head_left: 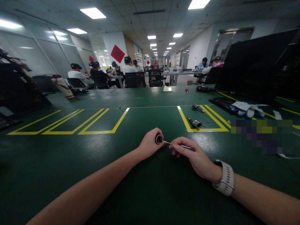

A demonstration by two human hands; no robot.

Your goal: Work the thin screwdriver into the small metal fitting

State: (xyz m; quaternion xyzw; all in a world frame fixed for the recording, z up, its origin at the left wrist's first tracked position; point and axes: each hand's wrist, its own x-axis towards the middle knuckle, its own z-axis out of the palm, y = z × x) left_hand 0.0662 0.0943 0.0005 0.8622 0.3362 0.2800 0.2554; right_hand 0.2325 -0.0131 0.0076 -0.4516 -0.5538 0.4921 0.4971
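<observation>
the left hand [150,144] was closed around a small dark metal cylinder [159,139], its open end facing the camera. at its 3 o'clock, the right hand [187,153] pinched a thin silver metal rod [174,144], tip touching the cylinder's mouth, above the green table mat [145,193]. no writing was readable.

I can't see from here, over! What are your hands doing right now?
Left hand shut on small round metal part. Right hand shut on thin metal tool, tip at the part's opening. Green table around them; nothing in the way.
</observation>
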